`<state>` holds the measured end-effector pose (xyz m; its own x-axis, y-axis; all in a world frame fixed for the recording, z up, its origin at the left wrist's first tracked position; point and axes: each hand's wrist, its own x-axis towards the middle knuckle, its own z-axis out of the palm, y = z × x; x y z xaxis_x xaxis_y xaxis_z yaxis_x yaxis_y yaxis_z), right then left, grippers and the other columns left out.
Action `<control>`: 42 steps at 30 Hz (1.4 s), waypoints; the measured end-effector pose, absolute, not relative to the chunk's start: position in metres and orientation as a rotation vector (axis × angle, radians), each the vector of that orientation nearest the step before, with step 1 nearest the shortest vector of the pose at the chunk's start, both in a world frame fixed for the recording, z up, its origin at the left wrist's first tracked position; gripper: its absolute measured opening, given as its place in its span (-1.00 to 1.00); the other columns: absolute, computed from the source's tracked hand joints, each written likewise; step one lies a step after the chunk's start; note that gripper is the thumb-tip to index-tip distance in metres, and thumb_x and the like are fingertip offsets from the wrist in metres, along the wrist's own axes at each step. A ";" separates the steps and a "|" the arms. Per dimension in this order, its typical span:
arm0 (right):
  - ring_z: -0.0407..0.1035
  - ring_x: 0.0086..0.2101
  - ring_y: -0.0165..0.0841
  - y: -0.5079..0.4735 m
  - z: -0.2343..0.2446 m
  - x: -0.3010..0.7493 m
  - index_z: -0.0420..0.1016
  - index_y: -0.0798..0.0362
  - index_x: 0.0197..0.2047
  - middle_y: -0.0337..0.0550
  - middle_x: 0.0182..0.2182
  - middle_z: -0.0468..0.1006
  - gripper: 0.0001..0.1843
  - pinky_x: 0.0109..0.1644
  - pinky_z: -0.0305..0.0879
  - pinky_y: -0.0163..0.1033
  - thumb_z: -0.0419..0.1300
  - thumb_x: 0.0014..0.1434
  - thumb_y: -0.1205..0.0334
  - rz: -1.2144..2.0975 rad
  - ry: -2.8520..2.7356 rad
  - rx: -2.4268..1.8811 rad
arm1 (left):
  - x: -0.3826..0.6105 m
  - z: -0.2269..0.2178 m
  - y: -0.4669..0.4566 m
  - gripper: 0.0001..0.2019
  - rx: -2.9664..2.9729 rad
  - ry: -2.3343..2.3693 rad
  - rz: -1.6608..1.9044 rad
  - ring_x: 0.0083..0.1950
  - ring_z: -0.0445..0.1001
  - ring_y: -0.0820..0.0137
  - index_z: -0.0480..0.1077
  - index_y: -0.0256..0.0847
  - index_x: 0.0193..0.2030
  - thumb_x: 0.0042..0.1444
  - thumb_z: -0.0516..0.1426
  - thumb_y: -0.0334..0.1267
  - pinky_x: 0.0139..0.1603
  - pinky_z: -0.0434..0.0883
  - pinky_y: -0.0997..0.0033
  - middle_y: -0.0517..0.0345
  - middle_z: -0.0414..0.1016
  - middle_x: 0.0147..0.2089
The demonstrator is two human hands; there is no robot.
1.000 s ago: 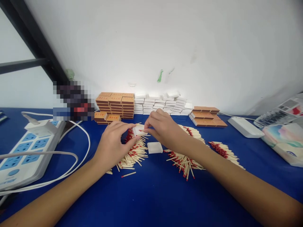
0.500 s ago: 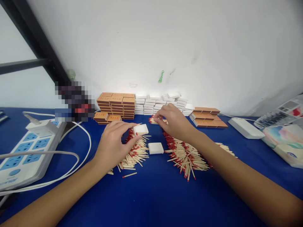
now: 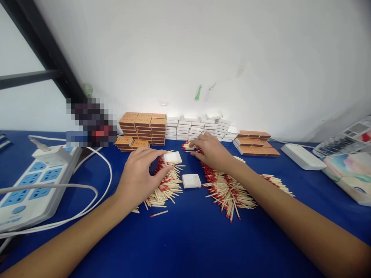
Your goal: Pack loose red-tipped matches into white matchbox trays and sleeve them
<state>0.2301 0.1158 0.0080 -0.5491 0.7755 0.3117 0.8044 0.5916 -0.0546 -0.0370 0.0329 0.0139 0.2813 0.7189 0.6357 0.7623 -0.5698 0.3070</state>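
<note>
My left hand (image 3: 142,170) pinches a small white matchbox tray (image 3: 173,157) between thumb and fingers, above the left pile of red-tipped matches (image 3: 165,189). On the blue table, between the piles, lies another white matchbox tray (image 3: 191,181). My right hand (image 3: 210,152) reaches over to a small heap of matches (image 3: 187,145) at the back. Its thumb and fingers are apart at the edge of that heap, and I see no match held in them. Under and beside my right forearm spreads a larger pile of matches (image 3: 232,193).
Along the wall stand orange matchboxes (image 3: 142,127), a stack of white trays (image 3: 185,129) and more matchboxes (image 3: 255,144). A power strip (image 3: 37,185) with looping white cables is at left. A white adapter (image 3: 303,156) and a tissue pack (image 3: 349,173) lie at right.
My right hand has come down a little towards the small heap at the back, and its fingers have spread. My left hand and its tray have stayed put.
</note>
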 end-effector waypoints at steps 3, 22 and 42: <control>0.31 -0.09 -0.11 0.116 0.008 0.230 0.64 0.06 -0.13 0.01 -0.18 0.55 -0.88 0.04 0.20 -0.05 0.25 0.37 0.27 -0.108 -2.538 -1.292 | -0.038 0.014 0.032 -0.69 -2.485 -1.437 -1.174 0.02 0.59 0.15 0.60 -0.18 0.06 0.24 0.37 -0.12 0.12 0.47 0.12 0.06 0.70 -0.06; 0.31 -0.11 -0.13 0.115 0.007 0.222 0.54 0.08 -0.29 0.02 -0.25 0.56 -0.83 -0.01 0.19 -0.08 0.22 0.39 0.32 -0.038 -2.546 -1.253 | -0.037 0.012 0.033 -0.67 -2.508 -1.467 -1.143 0.01 0.59 0.16 0.60 -0.19 0.07 0.22 0.38 -0.12 0.11 0.46 0.15 0.07 0.70 -0.08; 0.34 -0.05 -0.12 0.107 0.010 0.218 0.56 0.10 -0.21 0.04 -0.18 0.59 -0.82 0.02 0.20 -0.08 0.21 0.44 0.23 -0.043 -2.608 -1.329 | -0.038 0.011 0.034 -0.66 -2.506 -1.443 -1.127 -0.01 0.60 0.13 0.59 -0.19 0.07 0.22 0.38 -0.12 0.07 0.48 0.10 0.05 0.70 -0.09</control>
<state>0.2185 0.1074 0.0098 -0.5696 0.7965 0.2030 0.8028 0.5921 -0.0707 -0.0377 0.0342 0.0110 0.3042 0.7366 0.6041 0.7643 -0.5672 0.3068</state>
